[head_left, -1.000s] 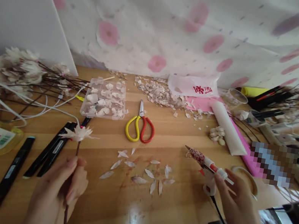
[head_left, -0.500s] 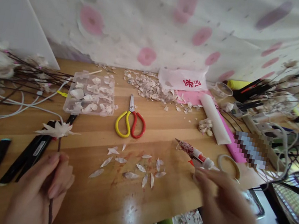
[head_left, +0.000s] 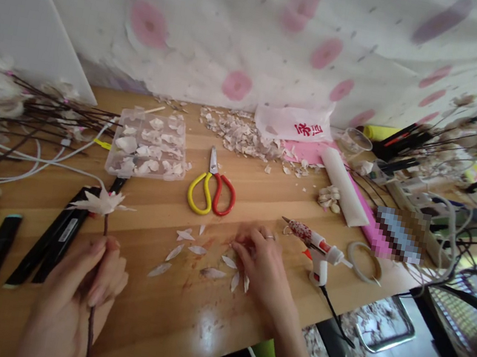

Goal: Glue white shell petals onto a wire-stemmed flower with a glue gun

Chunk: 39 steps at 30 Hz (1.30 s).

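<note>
Two hands in view. My left hand [head_left: 73,303] is closed around a thin dark flower stem [head_left: 91,325] at near left, fingers wrapped right round it, so the white papery flower head [head_left: 101,202] stands up clear of the honey-coloured wooden table [head_left: 175,327] and nothing presses on it. My right hand [head_left: 263,263] is down on the tabletop, fingers bunched narrow among loose pale papery petals [head_left: 212,273]; can't tell if one is pinched. The petals lie spread apart at mid-table, probably so each can be taken singly. Just right of that hand, a white-and-red hot glue gun [head_left: 321,256] stands on its foot, speckled front end pointing left and held off the wood, black cord [head_left: 335,322] dropping over the near edge. Farther off, a clear plastic compartment box [head_left: 185,157] keeps more petals sorted, beside yellow-and-red handled scissors [head_left: 211,181]. Two black marker pens [head_left: 49,240] lie just left of the flower head.
</note>
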Available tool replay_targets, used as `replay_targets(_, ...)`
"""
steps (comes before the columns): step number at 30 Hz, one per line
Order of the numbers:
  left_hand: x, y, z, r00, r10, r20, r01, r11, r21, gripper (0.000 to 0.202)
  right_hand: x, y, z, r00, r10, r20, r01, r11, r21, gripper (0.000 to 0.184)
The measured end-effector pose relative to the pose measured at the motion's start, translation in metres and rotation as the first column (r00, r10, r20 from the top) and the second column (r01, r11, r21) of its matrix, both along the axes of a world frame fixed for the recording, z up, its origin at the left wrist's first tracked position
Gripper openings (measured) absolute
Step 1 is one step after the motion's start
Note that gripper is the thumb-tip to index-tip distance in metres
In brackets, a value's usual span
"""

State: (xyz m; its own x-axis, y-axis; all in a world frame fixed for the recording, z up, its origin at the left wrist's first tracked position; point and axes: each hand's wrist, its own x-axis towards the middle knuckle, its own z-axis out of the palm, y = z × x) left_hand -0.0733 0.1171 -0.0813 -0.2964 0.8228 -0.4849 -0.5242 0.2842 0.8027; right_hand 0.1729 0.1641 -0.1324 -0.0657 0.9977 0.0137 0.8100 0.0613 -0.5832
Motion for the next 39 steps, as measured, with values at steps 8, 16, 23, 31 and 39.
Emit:
replay_targets(8,-0.004,0.001,-0.007,0.987,0.087,0.133,-0.085,0.996,-0.021,0.024,0.017,0.002,0.013,0.986,-0.080,-0.145,0.084,0.996,0.020,0.018)
replay_targets(16,0.000,0.000,-0.004,0.998,0.028,0.063,-0.027,0.999,-0.022,0.030,0.043,-0.010,0.024,0.948,-0.157,-0.278,0.187,0.979,0.085,0.022)
replay_targets(23,0.003,0.003,0.000,0.997,0.026,0.078,-0.027,1.000,0.003,0.021,0.048,-0.021,0.038,0.950,-0.121,-0.289,0.173,0.971,0.163,0.015)
replay_targets(31,0.011,0.012,0.012,0.993,-0.106,0.043,0.101,0.989,0.108,0.017,0.033,-0.018,0.062,0.968,0.032,-0.247,0.075,0.907,0.414,0.007)
replay_targets(39,0.021,0.002,0.017,0.952,-0.268,0.146,0.245,0.957,0.156,0.019,-0.011,-0.023,0.089,0.905,0.299,-0.301,-0.087,0.825,0.559,0.019)
